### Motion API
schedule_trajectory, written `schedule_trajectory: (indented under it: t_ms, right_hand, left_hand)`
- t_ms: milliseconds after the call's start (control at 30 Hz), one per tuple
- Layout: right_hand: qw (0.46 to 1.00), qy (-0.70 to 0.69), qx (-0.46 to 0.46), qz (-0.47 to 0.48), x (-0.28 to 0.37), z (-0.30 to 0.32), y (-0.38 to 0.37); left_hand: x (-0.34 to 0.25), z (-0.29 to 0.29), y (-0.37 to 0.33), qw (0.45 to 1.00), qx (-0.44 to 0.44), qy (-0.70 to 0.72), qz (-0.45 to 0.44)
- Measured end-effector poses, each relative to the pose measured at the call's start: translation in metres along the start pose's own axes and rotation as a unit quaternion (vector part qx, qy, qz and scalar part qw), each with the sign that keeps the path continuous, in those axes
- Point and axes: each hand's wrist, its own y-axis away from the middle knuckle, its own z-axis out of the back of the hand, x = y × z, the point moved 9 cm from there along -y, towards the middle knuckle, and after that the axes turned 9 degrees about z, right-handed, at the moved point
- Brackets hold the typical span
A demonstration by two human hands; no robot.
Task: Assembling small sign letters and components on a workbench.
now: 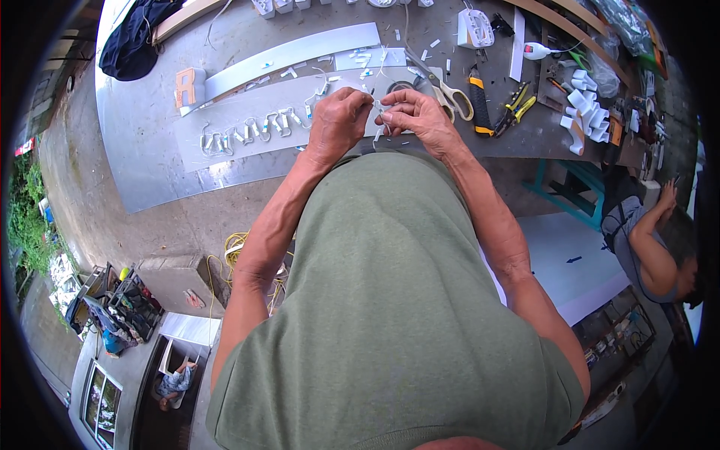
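My left hand (337, 124) is closed in a pinch over the workbench, its fingertips close to a thin dark-tipped end. Just to its right, my right hand (420, 120) has thumb and forefinger pinched together on thin pale wires (379, 129). What the left fingertips grip is hidden by the hand. From beside the left hand a string of small white-and-blue modules (262, 129), joined by looped wires, zigzags leftward on a light grey sheet (247, 166). Scissors (454, 97) with pale handles lie just beyond my right hand.
A yellow-and-black utility knife (480, 101) and yellow-handled pliers (517, 109) lie right of the scissors. White channel-letter-like pieces (586, 112) are piled farther right. A long white strip (300, 56) lies behind the modules. Another person (652, 247) is at the right.
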Motion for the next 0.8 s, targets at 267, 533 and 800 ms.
schedule_trajectory:
  t_ms: [267,533,800]
  right_hand:
    - [0.987,-0.134,-0.034,-0.079,-0.020,0.000,-0.002]
    - [0.996,-0.075,-0.045,-0.033,-0.013,0.001,-0.004]
    - [0.987,0.113,-0.086,0.074,0.019,0.005,-0.002]
  left_hand:
    - [0.005,0.000,0.000,0.993,-0.058,0.098,-0.012]
    - [0.010,-0.006,-0.001,0.988,0.003,0.156,0.012]
    - [0.036,-0.033,0.011,0.812,0.180,0.476,0.284]
